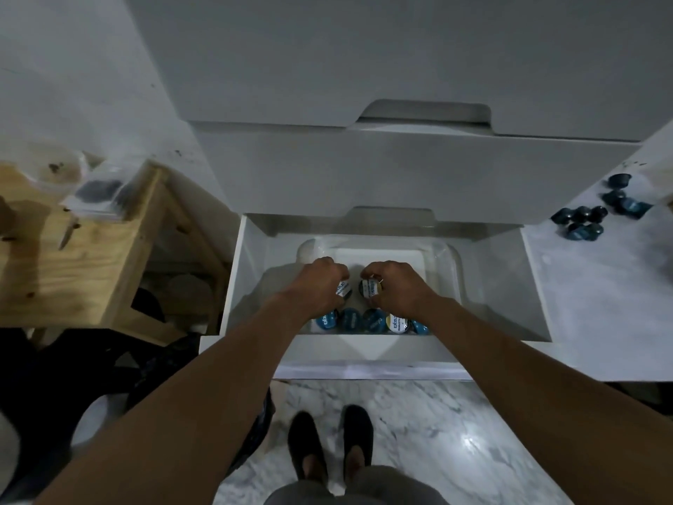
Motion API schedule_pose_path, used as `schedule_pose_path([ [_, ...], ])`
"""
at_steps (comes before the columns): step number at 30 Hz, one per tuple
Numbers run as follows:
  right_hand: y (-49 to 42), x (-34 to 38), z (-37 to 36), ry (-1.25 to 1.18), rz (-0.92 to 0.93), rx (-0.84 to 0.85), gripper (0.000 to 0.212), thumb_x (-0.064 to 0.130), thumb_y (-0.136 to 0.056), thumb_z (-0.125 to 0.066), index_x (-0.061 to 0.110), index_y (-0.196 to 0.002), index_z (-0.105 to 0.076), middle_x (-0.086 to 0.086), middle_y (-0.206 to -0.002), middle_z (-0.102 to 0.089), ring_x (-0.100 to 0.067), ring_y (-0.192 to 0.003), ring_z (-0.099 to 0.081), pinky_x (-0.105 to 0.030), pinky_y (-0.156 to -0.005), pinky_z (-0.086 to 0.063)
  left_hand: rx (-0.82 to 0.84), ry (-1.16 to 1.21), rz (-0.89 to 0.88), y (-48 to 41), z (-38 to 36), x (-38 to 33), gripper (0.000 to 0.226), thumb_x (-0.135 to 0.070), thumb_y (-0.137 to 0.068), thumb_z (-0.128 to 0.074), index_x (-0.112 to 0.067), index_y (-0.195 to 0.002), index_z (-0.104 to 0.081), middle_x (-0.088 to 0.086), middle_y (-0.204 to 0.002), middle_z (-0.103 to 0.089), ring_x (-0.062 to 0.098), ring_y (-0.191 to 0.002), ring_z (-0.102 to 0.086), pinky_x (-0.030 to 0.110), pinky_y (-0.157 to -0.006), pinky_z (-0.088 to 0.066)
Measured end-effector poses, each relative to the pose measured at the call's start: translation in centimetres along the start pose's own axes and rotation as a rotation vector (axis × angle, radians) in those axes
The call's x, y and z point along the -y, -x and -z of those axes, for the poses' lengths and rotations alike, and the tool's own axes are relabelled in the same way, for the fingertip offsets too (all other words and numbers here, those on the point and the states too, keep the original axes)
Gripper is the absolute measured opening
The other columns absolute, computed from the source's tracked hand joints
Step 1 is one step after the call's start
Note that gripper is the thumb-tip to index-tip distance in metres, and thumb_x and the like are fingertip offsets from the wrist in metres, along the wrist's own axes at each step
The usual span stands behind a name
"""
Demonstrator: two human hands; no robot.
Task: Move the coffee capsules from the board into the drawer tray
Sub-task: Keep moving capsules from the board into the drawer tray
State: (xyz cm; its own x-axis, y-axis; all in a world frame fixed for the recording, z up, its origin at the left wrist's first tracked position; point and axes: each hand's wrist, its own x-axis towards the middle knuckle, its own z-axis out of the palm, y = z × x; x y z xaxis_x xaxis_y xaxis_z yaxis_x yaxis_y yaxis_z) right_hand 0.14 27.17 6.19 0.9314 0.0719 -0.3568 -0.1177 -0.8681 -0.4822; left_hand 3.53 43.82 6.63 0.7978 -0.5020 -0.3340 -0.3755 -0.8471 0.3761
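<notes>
1. Clear plastic forms the tray (446, 255) set inside the open white drawer (251, 278); a row of blue capsules (350, 320) is lined along its near edge, partly covered by both wrists
2. One capsule (343, 289) is pinched by the curled fingers of the left hand (320, 282), a second capsule (368, 288) by the right hand (395, 286), just above the row
3. Loose capsules (582, 220) are left on the white board (590, 286) at the right, well apart
4. The tray's far end is overhung by a closed drawer front (364, 176); a wooden table (91, 256) is seen left
</notes>
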Motion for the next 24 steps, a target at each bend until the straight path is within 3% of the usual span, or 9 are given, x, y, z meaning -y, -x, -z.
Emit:
schedule_pose_path([
  [5, 0.09, -0.25, 0.03, -0.026, 0.028, 0.004, 0.057, 0.009, -0.073, -0.076, 0.013, -0.127, -0.057, -0.009, -0.127, -0.059, -0.023, -0.112, -0.057, -0.026, -0.092, -0.044, 0.012, -0.004, 0.017, -0.05, -0.16, 0.0, 0.057, -0.024, -0.077, -0.073, -0.016, -0.13, -0.052, 0.012, -0.128, -0.052, 0.027, -0.114, -0.052, 0.032, -0.093, -0.043],
  [11, 0.0, -0.64, 0.25, -0.087, -0.002, -0.026, 0.046, 0.028, -0.082, -0.069, 0.017, -0.125, -0.058, -0.006, -0.118, -0.063, -0.02, -0.103, -0.059, -0.027, -0.087, -0.046, 0.004, -0.013, 0.01, -0.04, 0.07, -0.28, 0.059, -0.026, -0.078, -0.072, -0.017, -0.132, -0.05, 0.011, -0.131, -0.05, 0.026, -0.119, -0.048, 0.033, -0.096, -0.04],
  [24, -0.35, -0.59, 0.08, -0.106, -0.021, 0.0, 0.03, 0.015, -0.083, -0.069, 0.015, -0.113, -0.064, -0.009, -0.11, -0.066, -0.015, -0.085, -0.056, -0.023, -0.074, -0.042, -0.031, -0.186, -0.036, 0.42, 0.26, -0.29, 0.034, -0.035, -0.079, -0.068, -0.023, -0.11, -0.063, 0.005, -0.109, -0.065, 0.026, -0.096, -0.06, 0.036, -0.078, -0.051],
])
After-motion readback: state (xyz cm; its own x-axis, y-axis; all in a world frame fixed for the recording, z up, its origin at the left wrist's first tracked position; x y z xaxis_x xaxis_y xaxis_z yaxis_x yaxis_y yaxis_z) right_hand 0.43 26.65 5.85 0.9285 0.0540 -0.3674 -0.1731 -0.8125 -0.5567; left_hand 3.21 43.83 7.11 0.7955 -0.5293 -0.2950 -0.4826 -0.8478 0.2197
